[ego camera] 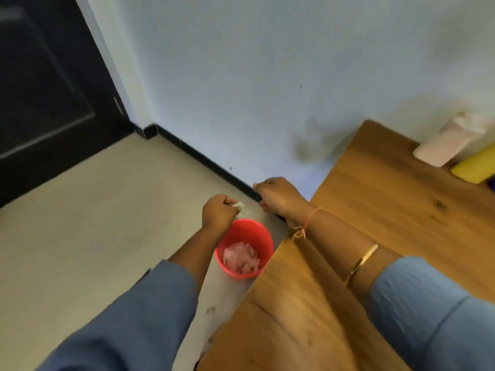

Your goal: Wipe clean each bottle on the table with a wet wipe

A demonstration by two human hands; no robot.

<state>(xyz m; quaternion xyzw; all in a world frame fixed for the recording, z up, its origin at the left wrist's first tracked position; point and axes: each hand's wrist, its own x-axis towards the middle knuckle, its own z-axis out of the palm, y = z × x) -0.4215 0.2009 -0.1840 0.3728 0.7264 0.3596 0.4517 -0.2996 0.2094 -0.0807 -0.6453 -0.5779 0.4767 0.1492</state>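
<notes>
Head | wooden table (375,210) | floor (93,223) | blue wall (241,76) | left grip (218,214) pinches wipe (240,206)

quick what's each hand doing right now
Left hand: fingers pinch a crumpled wipe.
Right hand: fingers curled; holding anything cannot be told.

Pale blue wall (241,76) with black skirting, beige floor (93,223), dark door (45,89), wooden table (388,196) at right

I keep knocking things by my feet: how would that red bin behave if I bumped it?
The bin is probably light: it looks like thin plastic and holds only crumpled wipes. On the smooth floor it would likely slide, or tip if hit near the rim.
</notes>
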